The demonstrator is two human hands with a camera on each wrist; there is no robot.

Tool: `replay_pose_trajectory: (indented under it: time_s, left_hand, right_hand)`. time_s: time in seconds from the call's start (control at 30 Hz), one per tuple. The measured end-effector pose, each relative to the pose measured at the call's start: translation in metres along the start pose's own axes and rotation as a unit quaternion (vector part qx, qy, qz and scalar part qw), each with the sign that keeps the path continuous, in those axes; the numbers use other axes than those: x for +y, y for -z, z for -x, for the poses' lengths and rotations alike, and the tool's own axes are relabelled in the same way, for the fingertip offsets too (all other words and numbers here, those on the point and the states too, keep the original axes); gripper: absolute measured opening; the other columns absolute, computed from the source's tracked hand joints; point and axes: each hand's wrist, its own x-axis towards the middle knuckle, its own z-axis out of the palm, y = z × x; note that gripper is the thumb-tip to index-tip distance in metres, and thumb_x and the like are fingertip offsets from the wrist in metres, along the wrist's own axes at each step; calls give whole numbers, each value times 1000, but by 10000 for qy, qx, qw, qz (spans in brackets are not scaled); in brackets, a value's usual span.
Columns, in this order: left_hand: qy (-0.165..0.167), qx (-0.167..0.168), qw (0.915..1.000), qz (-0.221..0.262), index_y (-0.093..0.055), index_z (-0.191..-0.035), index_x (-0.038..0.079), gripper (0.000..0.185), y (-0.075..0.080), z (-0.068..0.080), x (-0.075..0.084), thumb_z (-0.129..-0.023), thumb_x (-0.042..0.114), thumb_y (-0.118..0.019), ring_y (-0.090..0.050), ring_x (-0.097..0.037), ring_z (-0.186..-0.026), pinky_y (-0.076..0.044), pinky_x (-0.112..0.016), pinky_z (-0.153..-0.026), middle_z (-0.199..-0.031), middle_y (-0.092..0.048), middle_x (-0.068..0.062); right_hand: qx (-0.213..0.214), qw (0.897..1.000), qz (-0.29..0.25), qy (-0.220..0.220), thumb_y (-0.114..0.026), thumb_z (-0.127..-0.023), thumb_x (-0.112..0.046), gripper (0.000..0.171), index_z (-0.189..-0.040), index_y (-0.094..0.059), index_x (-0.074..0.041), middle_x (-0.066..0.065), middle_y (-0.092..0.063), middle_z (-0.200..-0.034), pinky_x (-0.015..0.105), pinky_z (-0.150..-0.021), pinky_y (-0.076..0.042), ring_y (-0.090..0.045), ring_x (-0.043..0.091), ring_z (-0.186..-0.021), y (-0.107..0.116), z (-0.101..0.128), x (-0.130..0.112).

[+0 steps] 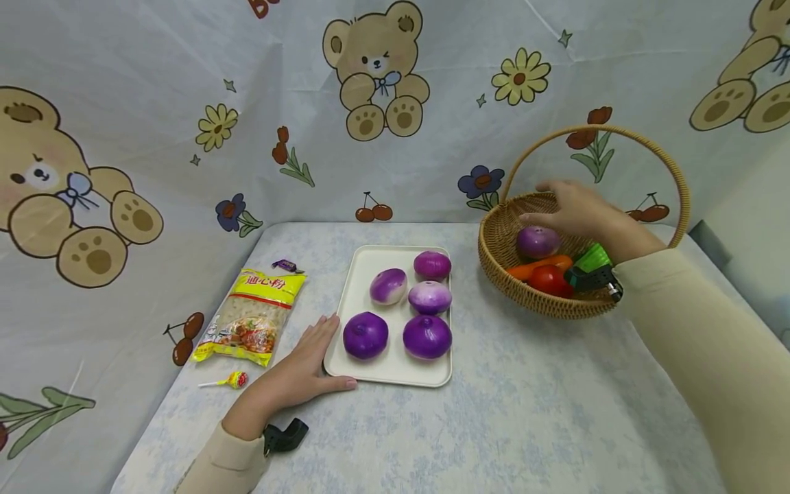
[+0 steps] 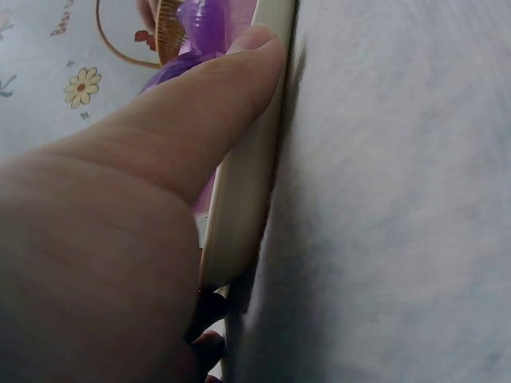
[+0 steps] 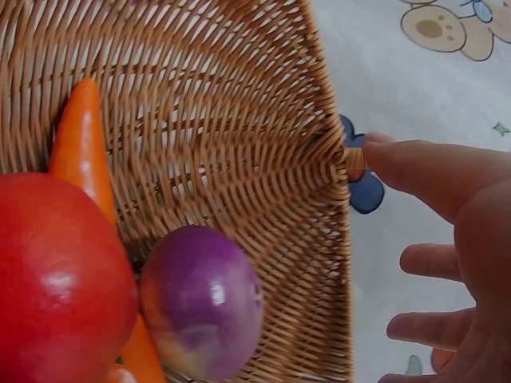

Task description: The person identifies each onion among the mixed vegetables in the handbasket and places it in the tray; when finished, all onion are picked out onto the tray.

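Note:
My left hand [image 1: 306,368] lies at the left edge and near-left corner of a white tray [image 1: 395,371], fingers stretched along its rim and thumb by the front edge. On the tray sit several purple onions [image 1: 426,337], some deep violet and some paler. Over the wicker basket [image 1: 558,307] is my right hand [image 1: 577,213], its fingers spread and nothing in its grasp. Below that hand, inside the basket, a purple onion [image 3: 204,302] rests beside an orange carrot [image 3: 85,152] and a red tomato [image 3: 60,279].
A green vegetable [image 1: 594,258] lies in the basket, partly hidden by the wrist camera. The basket's tall handle [image 1: 669,165] arches over the right arm. Left of the tray are a yellow noodle bag [image 1: 249,319], a lollipop [image 1: 236,379] and a purple-wrapped candy [image 1: 286,265].

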Motion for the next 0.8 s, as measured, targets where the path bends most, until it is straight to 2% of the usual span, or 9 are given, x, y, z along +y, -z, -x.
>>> replay_pose_trajectory:
  time_s: [0.17, 0.4, 0.57, 0.8]
  left_hand:
    - [6, -30, 10000, 11, -7, -170, 8, 133, 1, 0, 1, -80, 78, -75, 3, -25, -159, -4, -50, -126, -175, -6, -8]
    - [-33, -39, 10000, 3, -7, -170, 7, 132, 1, 0, 1, -80, 77, -76, 2, -25, -159, -4, -50, -127, -175, -6, -8]
    - [-6, -36, 10000, 12, -7, -170, 7, 133, 1, 0, 0, -80, 77, -76, 2, -26, -159, -4, -51, -126, -175, -6, -9]
    - [16, -18, 10000, 31, -8, -170, 8, 132, 0, 0, 0, -80, 76, -76, 2, -26, -159, -5, -52, -126, -175, -6, -8]
  right_hand:
    - [-129, 9998, -171, -10, -76, -97, -47, 90, -152, -38, 13, 40, -42, -146, 75, -110, -30, -37, 59, -135, -11, -6, 10]
    - [-618, 9975, -253, -216, -79, -96, -34, 82, -151, -40, 13, 43, -44, -145, 73, -109, -35, -43, 60, -131, -24, -12, 23]
    - [-851, 9954, -393, -188, -81, -95, -24, 75, -149, -44, 12, 42, -47, -143, 71, -103, -43, -49, 57, -127, -27, -12, 27]
    - [-965, 9940, -497, -125, -87, -86, -14, 70, -143, -53, 9, 39, -55, -134, 68, -96, -50, -55, 53, -119, -29, -10, 29]
